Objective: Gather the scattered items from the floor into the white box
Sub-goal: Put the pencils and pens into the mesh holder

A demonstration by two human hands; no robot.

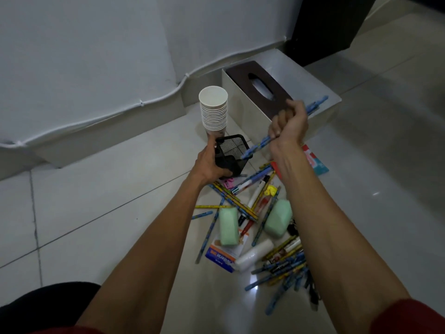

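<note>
Pale floor tiles (pixel 96 225) run to a white wall, where the white box (pixel 243 109) stands. Just before it, scattered items (pixel 252 213) (pencils, markers, green sponges) lie heaped on the floor. The left hand (pixel 209 162) has its fingers clamped round a black mesh holder (pixel 234 150). The right hand (pixel 289 124) has its fingers clamped on blue pencils (pixel 257 147), whose lower ends are at the holder's mouth.

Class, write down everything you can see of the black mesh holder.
The holder is a square cup of black wire mesh with a solid rim, open at the top. It is tilted and held off the floor. The left hand grips its near side and base. The lower ends of blue pencils, held in the right hand, lie at its right rim. A cup stack rises just behind it; contact cannot be told.
</note>
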